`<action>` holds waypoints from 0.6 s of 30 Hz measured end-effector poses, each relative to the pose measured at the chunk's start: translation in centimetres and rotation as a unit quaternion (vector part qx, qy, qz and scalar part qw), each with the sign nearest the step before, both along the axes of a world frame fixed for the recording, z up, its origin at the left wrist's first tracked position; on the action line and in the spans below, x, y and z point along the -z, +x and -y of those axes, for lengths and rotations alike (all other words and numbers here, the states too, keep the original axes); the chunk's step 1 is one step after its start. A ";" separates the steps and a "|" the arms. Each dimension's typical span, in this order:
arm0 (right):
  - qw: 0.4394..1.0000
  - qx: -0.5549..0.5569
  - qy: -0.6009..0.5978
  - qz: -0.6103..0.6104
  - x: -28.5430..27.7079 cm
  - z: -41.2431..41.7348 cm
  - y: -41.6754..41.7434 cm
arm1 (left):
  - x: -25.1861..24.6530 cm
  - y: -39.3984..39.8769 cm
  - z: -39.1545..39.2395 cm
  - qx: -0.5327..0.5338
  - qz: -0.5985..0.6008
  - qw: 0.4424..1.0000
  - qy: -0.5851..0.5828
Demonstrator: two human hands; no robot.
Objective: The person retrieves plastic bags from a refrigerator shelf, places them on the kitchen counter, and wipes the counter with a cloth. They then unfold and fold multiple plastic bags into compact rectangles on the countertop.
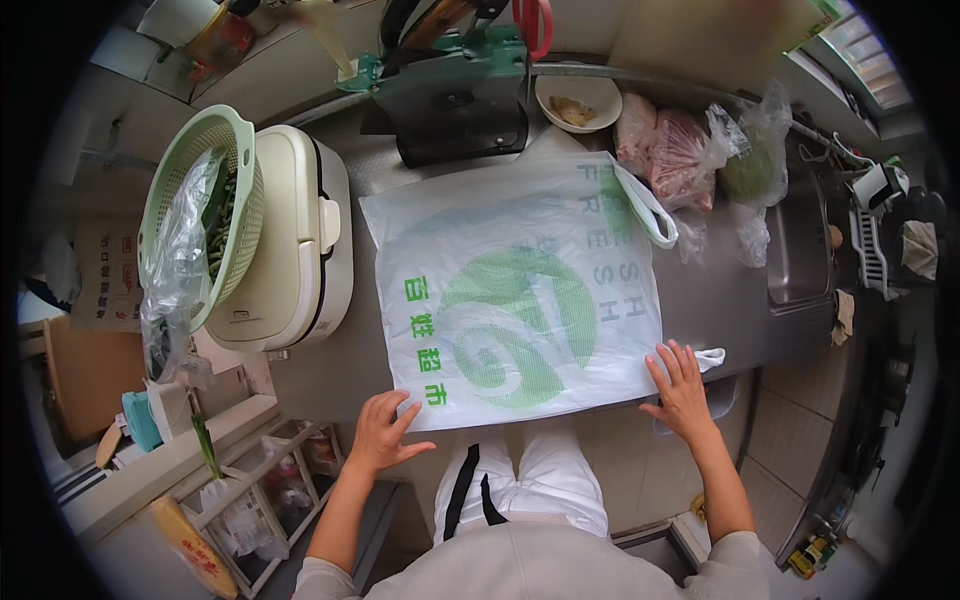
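A white plastic shopping bag (517, 300) with a green round print and writing lies spread flat on the steel counter (720, 300). Its handles point to the right; one loop (651, 210) folds over at the upper right, and the other handle (709, 359) sticks out beyond my right hand. At the bag's lower left corner is my left hand (382, 431), fingers apart, fingertips at the edge. My right hand (679, 390) reaches the lower right edge with spread fingers. Neither hand grasps anything.
Left of the bag stands a cream lidded appliance (285, 240) beside a green colander (244, 135) of green vegetables. Behind it are a knife block (457, 97), a white bowl (604, 112) and bagged meat (679, 161). A steel sink (799, 247) lies to the right.
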State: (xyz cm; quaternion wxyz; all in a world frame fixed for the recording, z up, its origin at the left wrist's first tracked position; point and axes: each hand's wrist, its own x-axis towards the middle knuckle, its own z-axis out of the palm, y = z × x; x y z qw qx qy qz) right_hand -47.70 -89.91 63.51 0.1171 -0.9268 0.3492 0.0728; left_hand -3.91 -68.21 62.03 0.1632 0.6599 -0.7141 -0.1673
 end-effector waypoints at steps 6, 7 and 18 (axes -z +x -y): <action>0.999 0.034 -0.011 -0.032 1.7 1.2 -1.2 | 3.1 0.0 -2.3 0.016 0.043 0.999 0.026; 0.998 0.059 0.016 -0.029 2.1 0.6 -1.7 | 3.4 0.2 -2.2 0.021 0.024 0.999 0.023; 0.989 0.109 0.020 0.099 -7.7 1.1 -0.8 | -0.8 0.9 -2.1 -0.014 -0.048 0.995 -0.091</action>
